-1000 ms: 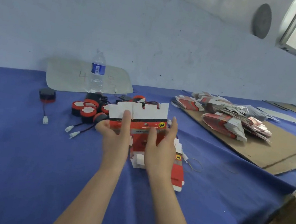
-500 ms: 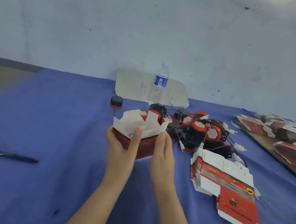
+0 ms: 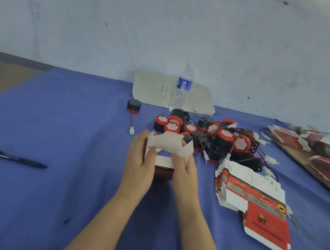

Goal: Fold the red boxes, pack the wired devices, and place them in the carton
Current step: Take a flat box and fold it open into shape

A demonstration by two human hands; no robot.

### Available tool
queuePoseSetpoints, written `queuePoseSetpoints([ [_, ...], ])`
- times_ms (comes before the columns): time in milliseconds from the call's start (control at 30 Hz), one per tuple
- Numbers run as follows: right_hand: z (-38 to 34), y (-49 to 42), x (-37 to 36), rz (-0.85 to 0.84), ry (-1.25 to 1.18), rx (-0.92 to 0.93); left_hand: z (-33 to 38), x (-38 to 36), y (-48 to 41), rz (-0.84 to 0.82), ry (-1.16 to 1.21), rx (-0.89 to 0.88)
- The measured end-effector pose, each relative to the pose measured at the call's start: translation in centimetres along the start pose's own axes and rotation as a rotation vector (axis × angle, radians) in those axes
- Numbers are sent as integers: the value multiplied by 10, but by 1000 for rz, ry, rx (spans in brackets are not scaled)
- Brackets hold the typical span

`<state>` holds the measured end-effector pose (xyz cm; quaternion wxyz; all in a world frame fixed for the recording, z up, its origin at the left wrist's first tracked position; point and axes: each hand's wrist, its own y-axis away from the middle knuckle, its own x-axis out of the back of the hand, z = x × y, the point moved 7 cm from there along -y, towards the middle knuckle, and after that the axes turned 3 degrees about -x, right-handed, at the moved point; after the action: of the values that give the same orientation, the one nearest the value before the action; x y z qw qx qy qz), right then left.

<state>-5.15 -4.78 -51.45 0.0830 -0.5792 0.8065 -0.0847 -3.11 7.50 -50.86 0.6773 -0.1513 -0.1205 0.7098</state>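
Left grip (image 3: 139,162) and right grip (image 3: 186,172) both clasp the red box (image 3: 163,172), white flaps unfolded.

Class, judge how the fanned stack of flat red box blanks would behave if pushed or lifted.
Pushed, the stack of box blanks would probably slide apart: its sheets lie fanned. Lifted by one corner it would likely sag, being thin creased card. It looks light for its spread.
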Motion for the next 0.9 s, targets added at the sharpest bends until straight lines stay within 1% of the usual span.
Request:
queuePoseSetpoints([
  [100,3,1,0,24,182,33,-10,1,-1,-2,-61,40],
  [167,3,1,-3,16,234,60,-15,3,-2,12,-82,68],
  [233,1,3,-8,-24,195,60,-18,4,-2,26,-88,80],
  [400,-1,2,-13,-126,-36,-48,-20,2,-2,17,-78,79],
  [533,-1,4,-16,-180,-129,-92,-19,2,-2,23,-68,71],
  [600,2,5,-14,-188,-113,-112,-18,3,-2,29,-56,59],
  [667,9,3,-10,-147,52,-133,-18,4,-3,32,-53,48],
  [700,11,2,-5,-95,104,-132,-18,4,-3,32,-56,45],
  [733,11,1,-3,-76,98,-125,-18,4,-3,31,-59,46],
  [800,9,2,-8,-162,9,-106,-19,3,-3,22,-59,55],
  [833,10,2,-10,-178,-31,-110,-19,2,-2,13,-59,60],
  [867,7,3,-11,-176,-22,-88,-20,1,-1,2,-64,62],
  [900,5,2,-9,-140,23,-54,-20,0,0,-11,-73,59],
])
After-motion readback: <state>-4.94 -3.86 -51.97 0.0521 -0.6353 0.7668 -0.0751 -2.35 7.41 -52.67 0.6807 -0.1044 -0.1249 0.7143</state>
